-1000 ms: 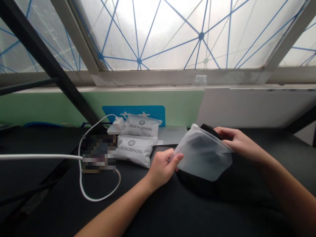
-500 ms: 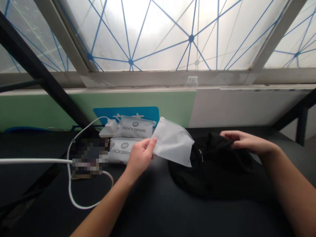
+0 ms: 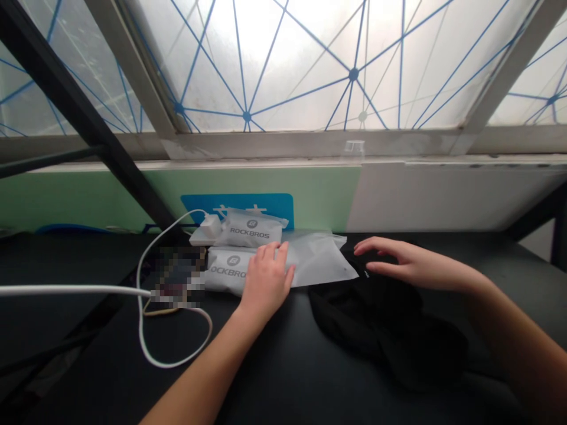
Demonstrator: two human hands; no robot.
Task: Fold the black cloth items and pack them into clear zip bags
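Note:
My left hand (image 3: 266, 276) lies flat, fingers spread, on a frosted plastic zip bag (image 3: 319, 258). The bag lies flat on the black table, its left part tucked against a white ROCKBROS packet (image 3: 229, 270) and partly hidden by my hand. A second ROCKBROS packet (image 3: 250, 231) lies behind the first. My right hand (image 3: 405, 264) is open, its fingertips close to the bag's right corner and resting at the top of a crumpled black cloth garment (image 3: 376, 319).
A white charger (image 3: 211, 226) sits behind the packets, its white cable (image 3: 146, 330) looping across the black table (image 3: 283, 378) around a pixelated, blurred object (image 3: 177, 277). A blue panel (image 3: 237, 208) stands behind, below a window. A dark strut (image 3: 84, 118) crosses the left.
The frosted bag has gone from held up in my left hand to lying flat on the table under that palm. My right hand has eased off the black cloth, and its fingers are straighter.

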